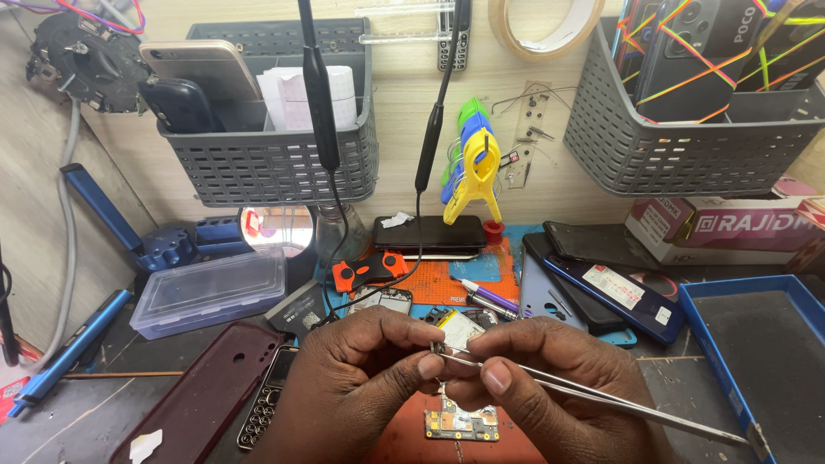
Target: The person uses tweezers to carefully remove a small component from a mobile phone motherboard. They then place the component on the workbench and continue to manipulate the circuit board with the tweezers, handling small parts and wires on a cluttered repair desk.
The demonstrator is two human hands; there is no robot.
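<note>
Cluttered with phone parts, the worktop (103, 404) is running up to a pale wall where two grey perforated baskets are hanging: the left basket (275, 163) is holding phones and white paper, and the right basket (687, 146) is holding phones strapped with coloured bands. At the near centre, both hands are meeting over a small circuit board (461, 424) that is lying flat on an orange mat (412, 438).

The right hand (550, 378) is pinching metal tweezers (601, 399), its grip closed on them. Their long axis is running from the near right, where the handle end is reaching the blue tray (756, 361), up to the tips pointing left at the left hand's fingertips.

The left hand (361, 378) is curling its thumb and forefinger around something tiny at the tweezer tips; the piece is too small to make out.

A clear plastic box (210, 292) is sitting to the left, and a maroon phone cover (206, 395) and a keypad phone (268, 408) are lying near it. At the far right, a red-and-white carton (730, 228) is being cut off by the frame edge.
</note>
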